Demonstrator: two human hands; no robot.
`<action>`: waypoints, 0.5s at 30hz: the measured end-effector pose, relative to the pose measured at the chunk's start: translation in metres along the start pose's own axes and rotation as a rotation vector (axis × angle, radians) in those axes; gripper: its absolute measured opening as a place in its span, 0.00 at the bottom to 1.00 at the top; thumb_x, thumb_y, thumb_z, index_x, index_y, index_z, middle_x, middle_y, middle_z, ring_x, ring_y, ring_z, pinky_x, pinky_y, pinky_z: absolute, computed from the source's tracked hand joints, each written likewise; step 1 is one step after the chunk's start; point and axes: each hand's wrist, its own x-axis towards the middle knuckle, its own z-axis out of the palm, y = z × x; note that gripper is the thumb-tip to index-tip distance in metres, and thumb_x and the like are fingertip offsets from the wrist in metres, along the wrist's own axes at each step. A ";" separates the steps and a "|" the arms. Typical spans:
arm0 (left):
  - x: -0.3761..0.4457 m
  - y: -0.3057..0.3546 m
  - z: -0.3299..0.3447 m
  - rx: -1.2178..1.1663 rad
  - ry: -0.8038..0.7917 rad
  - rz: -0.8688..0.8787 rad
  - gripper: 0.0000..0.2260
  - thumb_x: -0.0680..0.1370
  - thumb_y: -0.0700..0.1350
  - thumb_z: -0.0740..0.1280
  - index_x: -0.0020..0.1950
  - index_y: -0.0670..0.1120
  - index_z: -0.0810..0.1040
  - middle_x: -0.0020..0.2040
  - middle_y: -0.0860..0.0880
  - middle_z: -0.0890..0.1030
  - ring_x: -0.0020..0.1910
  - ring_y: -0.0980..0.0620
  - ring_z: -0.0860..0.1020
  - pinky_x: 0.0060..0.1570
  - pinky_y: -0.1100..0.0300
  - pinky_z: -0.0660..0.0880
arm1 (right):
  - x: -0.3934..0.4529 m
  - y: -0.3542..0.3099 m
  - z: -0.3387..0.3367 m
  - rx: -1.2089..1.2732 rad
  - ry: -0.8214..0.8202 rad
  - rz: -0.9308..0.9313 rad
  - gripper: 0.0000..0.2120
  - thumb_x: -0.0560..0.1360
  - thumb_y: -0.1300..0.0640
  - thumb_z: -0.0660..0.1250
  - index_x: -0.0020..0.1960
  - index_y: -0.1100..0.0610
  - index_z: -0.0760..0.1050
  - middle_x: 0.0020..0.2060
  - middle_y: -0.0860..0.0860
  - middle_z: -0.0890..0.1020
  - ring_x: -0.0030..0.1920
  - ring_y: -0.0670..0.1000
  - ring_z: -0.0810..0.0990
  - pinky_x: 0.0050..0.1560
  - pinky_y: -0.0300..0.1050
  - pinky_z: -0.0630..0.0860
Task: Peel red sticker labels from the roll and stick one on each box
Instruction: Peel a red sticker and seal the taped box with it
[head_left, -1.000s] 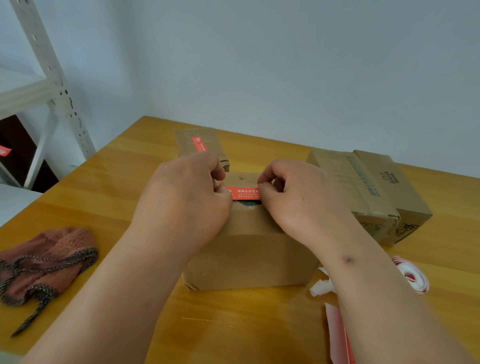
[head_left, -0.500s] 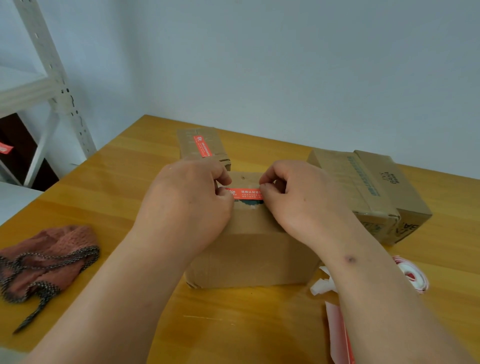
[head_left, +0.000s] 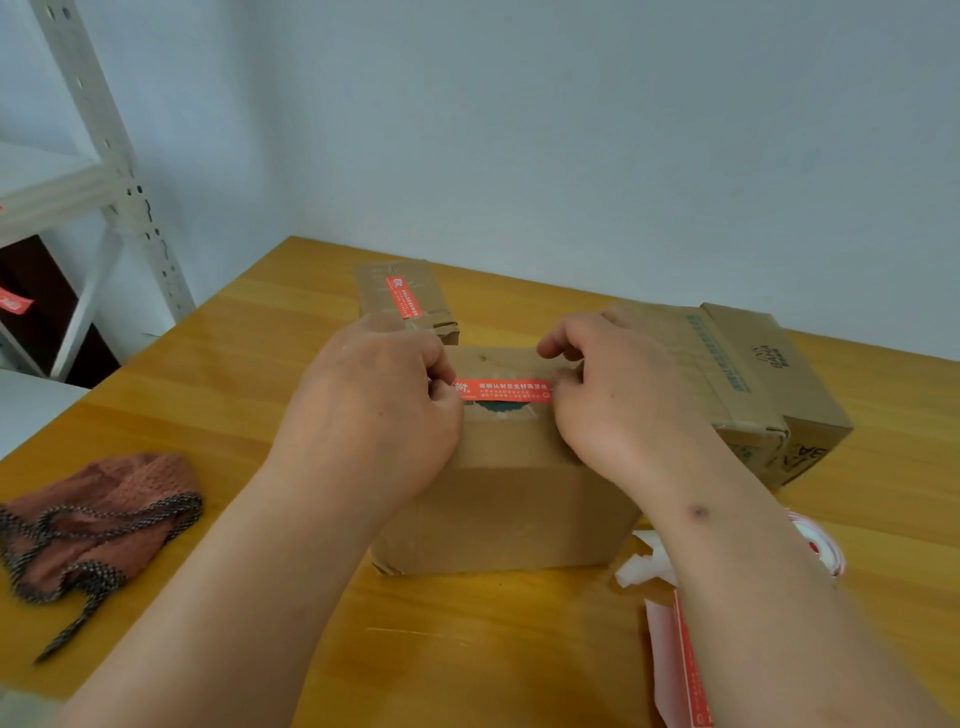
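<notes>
Head view: four boxes (head_left: 498, 499), two stickers (head_left: 506, 391).

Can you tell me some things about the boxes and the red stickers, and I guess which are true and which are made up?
1. Both hands are at the ends of a red sticker on the nearest box. True.
2. The small box at the back has no sticker yet. False: a red sticker already runs along its top.
3. The left hand is at the sticker's left end and the right hand at its right end. True.
4. A knitted reddish cloth lies on top of the nearest box. False: it lies on the wooden table, off to the left.
</notes>
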 end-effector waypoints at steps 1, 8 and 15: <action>0.000 0.000 0.000 0.001 -0.005 -0.002 0.06 0.75 0.43 0.65 0.42 0.50 0.82 0.44 0.55 0.75 0.46 0.54 0.73 0.41 0.62 0.69 | 0.000 0.001 -0.002 -0.006 0.003 0.014 0.15 0.76 0.63 0.60 0.57 0.48 0.74 0.54 0.46 0.69 0.50 0.46 0.70 0.42 0.36 0.66; 0.004 0.007 -0.003 0.000 -0.058 -0.004 0.08 0.79 0.46 0.61 0.51 0.54 0.79 0.56 0.54 0.73 0.48 0.53 0.73 0.45 0.57 0.71 | 0.006 0.002 -0.005 0.010 0.043 0.028 0.07 0.78 0.55 0.60 0.53 0.49 0.75 0.52 0.47 0.70 0.46 0.46 0.72 0.37 0.35 0.64; 0.015 0.006 -0.005 0.036 -0.168 -0.047 0.05 0.77 0.46 0.63 0.45 0.56 0.77 0.51 0.55 0.76 0.49 0.51 0.75 0.50 0.52 0.76 | 0.009 0.004 -0.001 -0.010 0.007 0.056 0.10 0.77 0.60 0.60 0.54 0.49 0.75 0.53 0.48 0.72 0.56 0.51 0.72 0.49 0.41 0.66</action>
